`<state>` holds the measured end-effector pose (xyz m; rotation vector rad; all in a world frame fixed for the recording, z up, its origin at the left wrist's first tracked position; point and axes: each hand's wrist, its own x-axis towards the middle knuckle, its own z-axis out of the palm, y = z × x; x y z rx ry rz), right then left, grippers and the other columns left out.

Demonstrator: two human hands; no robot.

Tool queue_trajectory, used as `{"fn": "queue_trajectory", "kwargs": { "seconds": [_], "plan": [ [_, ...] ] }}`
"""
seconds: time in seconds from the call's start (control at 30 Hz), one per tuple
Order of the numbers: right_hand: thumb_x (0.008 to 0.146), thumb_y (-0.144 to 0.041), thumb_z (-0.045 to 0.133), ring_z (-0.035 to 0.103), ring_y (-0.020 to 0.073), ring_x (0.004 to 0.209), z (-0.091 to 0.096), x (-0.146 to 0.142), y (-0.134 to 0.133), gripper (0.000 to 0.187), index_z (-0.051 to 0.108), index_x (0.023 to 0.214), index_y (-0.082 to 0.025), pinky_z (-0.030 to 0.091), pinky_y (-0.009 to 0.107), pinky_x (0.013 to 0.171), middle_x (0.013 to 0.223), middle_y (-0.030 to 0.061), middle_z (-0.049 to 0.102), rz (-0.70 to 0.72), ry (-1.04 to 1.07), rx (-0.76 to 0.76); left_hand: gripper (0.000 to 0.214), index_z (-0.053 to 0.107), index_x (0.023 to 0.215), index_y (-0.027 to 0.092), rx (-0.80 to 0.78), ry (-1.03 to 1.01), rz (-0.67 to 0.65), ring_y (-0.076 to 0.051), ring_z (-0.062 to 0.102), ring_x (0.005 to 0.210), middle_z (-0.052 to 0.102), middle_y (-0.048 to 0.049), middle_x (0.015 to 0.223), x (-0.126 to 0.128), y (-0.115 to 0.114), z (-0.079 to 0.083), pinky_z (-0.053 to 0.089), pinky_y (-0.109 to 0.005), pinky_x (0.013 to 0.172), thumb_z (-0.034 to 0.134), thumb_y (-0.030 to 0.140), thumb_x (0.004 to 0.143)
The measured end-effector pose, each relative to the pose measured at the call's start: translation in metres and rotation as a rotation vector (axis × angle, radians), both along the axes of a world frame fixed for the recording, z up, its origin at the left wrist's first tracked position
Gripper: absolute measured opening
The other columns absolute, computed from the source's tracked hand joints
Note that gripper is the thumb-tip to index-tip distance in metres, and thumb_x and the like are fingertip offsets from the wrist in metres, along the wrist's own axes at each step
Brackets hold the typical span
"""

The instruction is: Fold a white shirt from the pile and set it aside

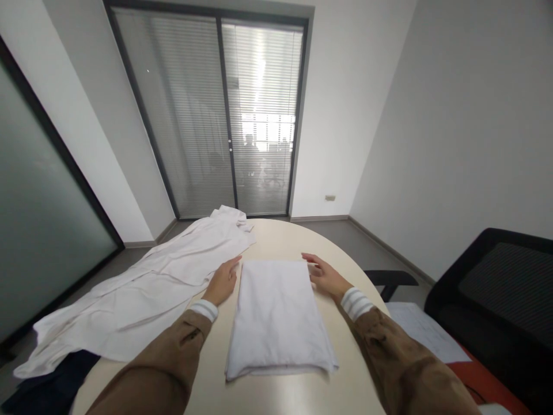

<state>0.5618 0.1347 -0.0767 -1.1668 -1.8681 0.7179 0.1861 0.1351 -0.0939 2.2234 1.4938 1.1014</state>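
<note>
A folded white cloth [279,314] lies as a neat rectangle on the pale round table [280,236] straight ahead of me. My left hand [223,280] rests flat beside the cloth's far left corner, fingers stretched out, holding nothing. My right hand [323,275] lies at the far right corner, fingers spread and touching the cloth's edge. Both arms wear brown sleeves with striped cuffs.
A white shirt [151,282] lies spread out across the table's left side. Dark blue fabric [56,386] hangs at the near left edge. A black office chair [501,294] stands at right, with papers [425,331] on a red surface beside it. Glass doors with blinds stand behind the table.
</note>
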Motion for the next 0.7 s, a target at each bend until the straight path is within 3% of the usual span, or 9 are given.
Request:
{"fn": "queue_trajectory", "kwargs": {
  "seconds": [0.07, 0.17, 0.3, 0.47, 0.57, 0.7],
  "plan": [
    [0.073, -0.026, 0.071, 0.061, 0.0247, 0.115, -0.008, -0.001, 0.009, 0.063, 0.057, 0.134, -0.02, 0.047, 0.044, 0.103, 0.129, 0.0102, 0.064, 0.118, 0.023, -0.07, 0.058, 0.049, 0.143, 0.01, -0.074, 0.005, -0.033, -0.026, 0.056, 0.128, 0.06, -0.0144, 0.138, -0.004, 0.015, -0.007, 0.039, -0.045, 0.113, 0.049, 0.023, 0.086],
    [0.077, -0.03, 0.07, 0.066, 0.0234, 0.107, -0.013, -0.01, 0.019, 0.056, 0.06, 0.131, -0.018, 0.05, 0.043, 0.1, 0.123, 0.011, 0.068, 0.121, 0.069, -0.108, 0.057, 0.051, 0.141, 0.01, -0.12, -0.031, -0.07, -0.027, 0.055, 0.129, 0.059, -0.0151, 0.14, -0.002, 0.024, -0.009, 0.038, -0.045, 0.114, 0.052, 0.029, 0.088],
    [0.079, -0.032, 0.068, 0.067, 0.0248, 0.106, -0.007, -0.023, 0.022, 0.04, 0.069, 0.116, -0.017, 0.051, 0.042, 0.098, 0.116, 0.0104, 0.072, 0.109, 0.095, -0.109, 0.051, 0.06, 0.132, 0.011, -0.215, -0.189, -0.117, -0.026, 0.062, 0.12, 0.067, -0.0134, 0.128, 0.003, 0.025, -0.004, 0.041, -0.044, 0.11, 0.054, 0.036, 0.088],
    [0.08, -0.035, 0.068, 0.068, 0.0258, 0.101, 0.0, -0.026, 0.015, 0.031, 0.073, 0.104, -0.017, 0.051, 0.042, 0.095, 0.106, 0.0097, 0.075, 0.195, 0.116, -0.126, 0.04, 0.07, 0.114, 0.013, -0.27, -0.262, -0.151, -0.025, 0.068, 0.101, 0.074, -0.0113, 0.109, 0.003, 0.02, 0.006, 0.049, -0.041, 0.099, 0.058, 0.036, 0.084],
    [0.08, -0.037, 0.069, 0.068, 0.0253, 0.099, -0.002, -0.022, 0.014, 0.03, 0.073, 0.102, -0.018, 0.052, 0.042, 0.092, 0.105, 0.0092, 0.075, 0.193, 0.17, -0.139, 0.03, 0.072, 0.1, 0.015, -0.309, -0.366, -0.175, -0.024, 0.07, 0.092, 0.076, -0.0093, 0.1, 0.005, 0.018, 0.009, 0.053, -0.038, 0.09, 0.06, 0.035, 0.081],
    [0.078, -0.045, 0.069, 0.069, 0.0246, 0.096, -0.011, -0.019, 0.018, 0.038, 0.071, 0.107, -0.02, 0.053, 0.041, 0.087, 0.107, 0.0086, 0.075, 0.149, 0.316, -0.277, 0.031, 0.072, 0.097, 0.014, -0.353, -0.549, -0.165, -0.024, 0.071, 0.09, 0.077, -0.0098, 0.097, 0.01, 0.018, 0.009, 0.055, -0.035, 0.084, 0.066, 0.038, 0.078]
  ]
}}
